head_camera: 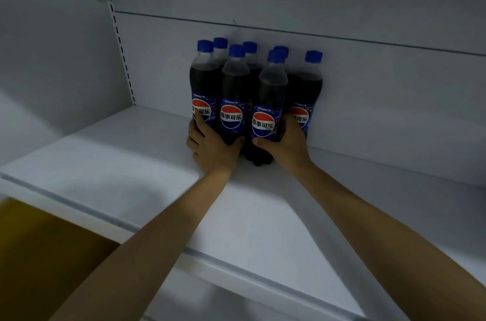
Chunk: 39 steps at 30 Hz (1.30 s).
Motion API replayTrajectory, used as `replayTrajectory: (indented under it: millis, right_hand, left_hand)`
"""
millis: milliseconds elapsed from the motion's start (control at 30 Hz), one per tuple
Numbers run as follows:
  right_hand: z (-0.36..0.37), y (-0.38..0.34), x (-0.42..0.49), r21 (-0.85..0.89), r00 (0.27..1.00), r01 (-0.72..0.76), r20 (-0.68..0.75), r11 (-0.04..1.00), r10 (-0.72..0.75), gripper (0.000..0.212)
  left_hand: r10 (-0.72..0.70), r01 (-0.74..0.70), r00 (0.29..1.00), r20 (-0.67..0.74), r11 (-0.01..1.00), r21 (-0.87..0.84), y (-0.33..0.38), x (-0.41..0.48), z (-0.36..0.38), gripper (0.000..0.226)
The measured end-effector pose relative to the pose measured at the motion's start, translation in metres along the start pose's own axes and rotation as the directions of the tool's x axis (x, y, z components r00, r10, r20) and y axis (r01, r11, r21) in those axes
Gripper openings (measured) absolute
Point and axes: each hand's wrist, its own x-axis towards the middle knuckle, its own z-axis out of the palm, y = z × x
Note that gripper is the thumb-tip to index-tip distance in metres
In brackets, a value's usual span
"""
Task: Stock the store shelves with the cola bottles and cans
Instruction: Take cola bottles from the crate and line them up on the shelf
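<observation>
At the back of the shelf (131, 157), against the wall (368, 97), stand the bottles (235, 84), upright and packed close; the left hand (210, 147) curls round the foot of the front-left ones, the right hand (284, 141) round the front-right one; full, they are likely heavy, stiff and smooth; low on the body seems the surest hold.

Head view, sole camera: worn on my head, facing forward and down into a white shelf (126, 163). Near range: bottles (234, 99) by the back panel (381, 89) stand within my reach; my forearms (157, 241) enter from the bottom edge.
</observation>
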Motion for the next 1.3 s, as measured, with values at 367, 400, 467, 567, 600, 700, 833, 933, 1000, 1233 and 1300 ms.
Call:
replayTrajectory:
  millis: [367, 400, 467, 567, 600, 700, 833, 933, 1000, 1233, 1300]
  right_hand:
    - [0.003, 0.007, -0.003, 0.030, 0.999, 0.033, 0.011, 0.999, -0.033, 0.076]
    - [0.004, 0.008, -0.004, 0.032, 0.999, 0.033, 0.009, 0.999, -0.034, 0.076]
    - [0.005, 0.009, -0.004, 0.041, 1.000, 0.029, 0.010, 0.999, -0.029, 0.075]
    - [0.005, 0.010, -0.003, 0.051, 1.000, 0.015, 0.017, 0.999, -0.016, 0.074]
    - [0.005, 0.011, -0.003, 0.054, 1.000, 0.009, 0.019, 0.998, -0.010, 0.074]
    - [0.006, 0.012, -0.004, 0.056, 1.000, -0.003, 0.018, 0.998, 0.002, 0.075]
    - [0.006, 0.011, -0.004, 0.047, 0.999, -0.030, 0.039, 0.998, 0.028, 0.076]
    - [0.004, 0.007, -0.003, 0.027, 0.998, -0.042, 0.055, 0.999, 0.041, 0.077]
    - [0.004, 0.003, -0.003, 0.007, 0.996, -0.058, 0.070, 0.998, 0.057, 0.077]
    - [-0.007, -0.005, -0.030, -0.094, 0.979, -0.183, 0.073, 0.979, 0.190, 0.081]
    - [-0.014, -0.008, -0.046, -0.100, 0.969, -0.225, 0.082, 0.969, 0.233, 0.084]
  left_hand:
    - [0.067, -0.068, 0.998, -0.013, 0.995, -0.077, -0.010, 0.004, 0.003, 0.107]
    - [0.067, -0.068, 0.998, -0.013, 0.993, -0.097, -0.011, 0.005, 0.003, 0.106]
    - [0.068, -0.070, 0.998, -0.019, 0.988, -0.138, -0.013, 0.007, 0.002, 0.105]
    - [0.069, -0.073, 0.997, -0.031, 0.981, -0.181, -0.015, 0.007, 0.002, 0.101]
    - [0.069, -0.075, 0.997, -0.038, 0.979, -0.192, -0.015, 0.006, 0.003, 0.100]
    - [0.082, -0.090, 0.995, -0.050, 0.979, -0.185, -0.016, 0.007, 0.005, 0.097]
    - [0.079, -0.088, 0.995, -0.056, 0.981, -0.171, -0.017, 0.008, 0.006, 0.097]
    - [0.070, -0.076, 0.997, -0.042, 0.986, -0.151, -0.013, 0.007, 0.005, 0.097]
    - [0.055, -0.056, 0.998, -0.012, 0.990, -0.131, -0.010, 0.005, 0.001, 0.098]
    - [0.018, 0.008, 0.983, 0.182, 0.990, -0.141, -0.002, 0.002, -0.030, 0.095]
    - [0.069, -0.028, 0.980, 0.188, 0.977, -0.211, 0.003, -0.009, -0.040, 0.089]
